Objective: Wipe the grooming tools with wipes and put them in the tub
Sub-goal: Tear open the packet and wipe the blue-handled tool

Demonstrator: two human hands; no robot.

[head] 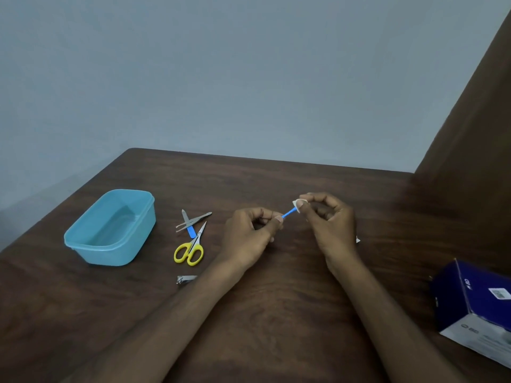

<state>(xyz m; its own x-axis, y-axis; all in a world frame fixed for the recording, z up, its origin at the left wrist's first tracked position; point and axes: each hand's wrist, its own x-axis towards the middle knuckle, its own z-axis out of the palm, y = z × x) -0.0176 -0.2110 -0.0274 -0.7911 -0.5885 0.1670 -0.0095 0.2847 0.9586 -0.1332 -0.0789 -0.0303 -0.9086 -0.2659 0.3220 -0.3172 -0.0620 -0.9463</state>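
Observation:
My left hand (250,230) pinches one end of a thin blue tool (289,213) above the table's middle. My right hand (329,219) holds a small white wipe (298,204) folded around the tool's other end. To the left stands a light blue tub (83,241), with nothing visible inside. Between the tub and my left hand lie silver tweezers (195,221), a nail file with a blue handle (189,226), yellow-handled scissors (190,248) and a small nail clipper (185,279).
A dark blue and white box (475,305) sits at the right edge of the brown wooden table (276,313). A small white scrap (358,240) peeks out behind my right wrist. A brown panel (475,120) rises at the far right, against a grey wall.

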